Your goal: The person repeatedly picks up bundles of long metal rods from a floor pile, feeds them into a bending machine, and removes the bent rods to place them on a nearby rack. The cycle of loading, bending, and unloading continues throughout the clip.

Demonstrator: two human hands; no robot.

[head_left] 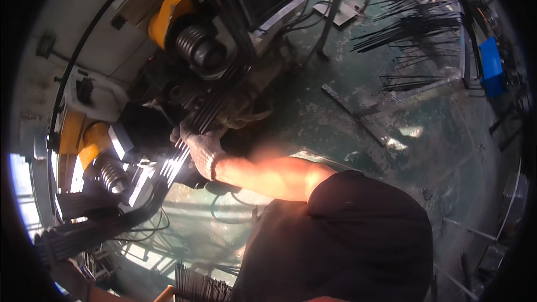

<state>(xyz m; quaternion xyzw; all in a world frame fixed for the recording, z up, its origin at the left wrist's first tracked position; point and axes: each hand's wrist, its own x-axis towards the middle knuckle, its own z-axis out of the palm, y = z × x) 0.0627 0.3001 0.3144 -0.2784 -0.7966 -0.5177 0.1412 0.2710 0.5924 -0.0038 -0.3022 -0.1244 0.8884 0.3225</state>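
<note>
A bundle of long thin dark metal rods (173,163) runs from the top of the view down past a machine, bending toward the lower left. My right hand (202,150), in a pale knitted glove, is closed around its middle; the fingertips are partly hidden behind the rods. At the bundle's lower-left end is my left hand (54,246), dim against the dark rods. It appears wrapped round them, though single fingers hardly show. Beside the rods, the machine carries a yellow part with a coiled spring (198,46), and a second yellow part with a spring (111,174).
Many loose rods (419,19) lie on a metal rack (464,50) at the upper right, near a blue panel (492,67). Another rod stack (198,285) sits at the bottom. A flat bar (352,114) lies on the worn green floor (313,106). Cables hang around the machine.
</note>
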